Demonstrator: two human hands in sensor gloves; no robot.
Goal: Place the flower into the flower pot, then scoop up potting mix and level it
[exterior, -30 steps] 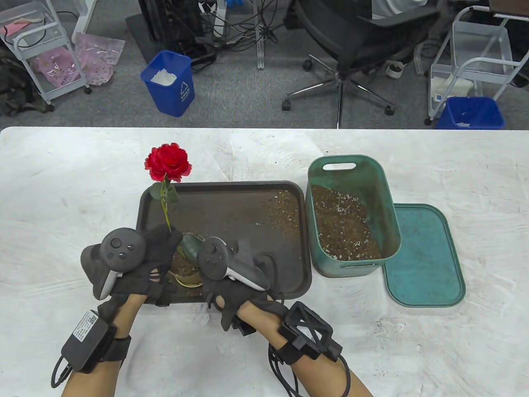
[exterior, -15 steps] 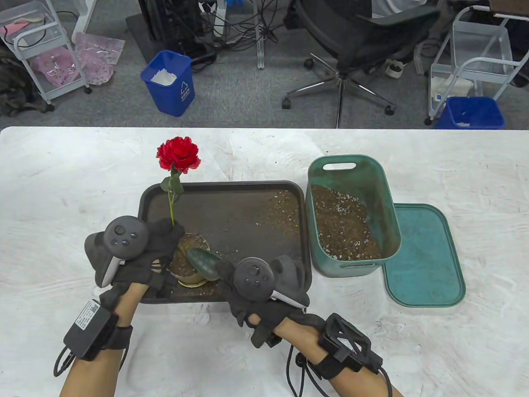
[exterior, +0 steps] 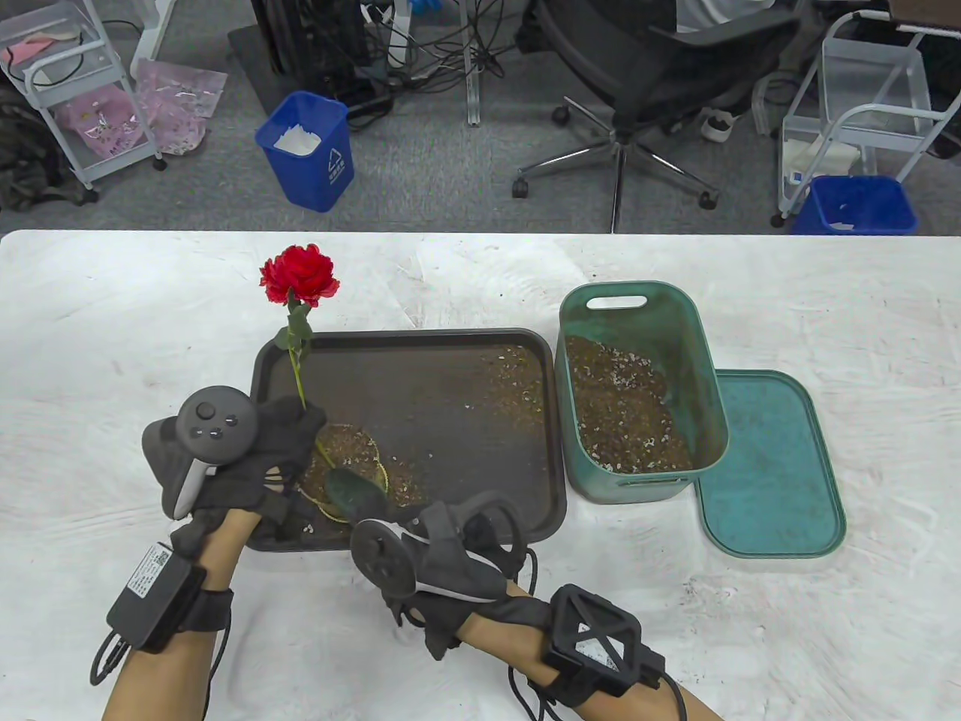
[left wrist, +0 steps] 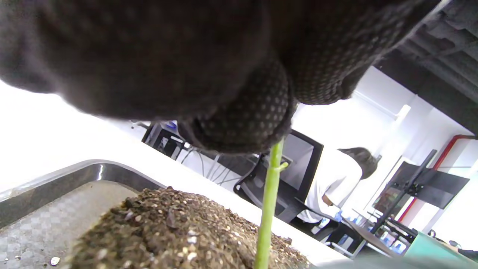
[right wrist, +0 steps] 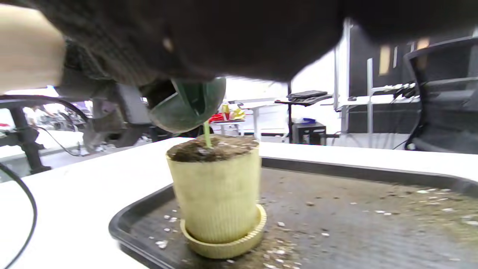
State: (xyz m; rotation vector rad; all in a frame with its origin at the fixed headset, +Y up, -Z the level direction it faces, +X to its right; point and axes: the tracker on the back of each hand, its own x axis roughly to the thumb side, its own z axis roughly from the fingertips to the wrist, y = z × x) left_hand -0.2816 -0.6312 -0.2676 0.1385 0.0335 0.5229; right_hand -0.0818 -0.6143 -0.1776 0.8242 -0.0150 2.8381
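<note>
A red rose [exterior: 300,274] on a green stem [left wrist: 268,209] stands in a pale yellow pot [right wrist: 216,194] full of potting mix [exterior: 349,451], at the front left of a dark tray [exterior: 450,390]. My left hand [exterior: 289,435] pinches the stem just above the soil. My right hand [exterior: 435,541], at the tray's front edge, grips the handle of a dark green trowel [exterior: 353,492]. Its blade [right wrist: 186,106] lies over the pot's near rim, above the soil. The handle is hidden inside the glove.
A green bin [exterior: 638,390] holding potting mix stands right of the tray, its lid [exterior: 773,466] flat on the table beside it. Loose mix is scattered over the tray's right half. Beyond the table are blue bins, an office chair and carts.
The right hand drew back toward me, sliding the trowel blade to the pot's near side. The rose swung right, then back left. More of the soil surface shows now.
</note>
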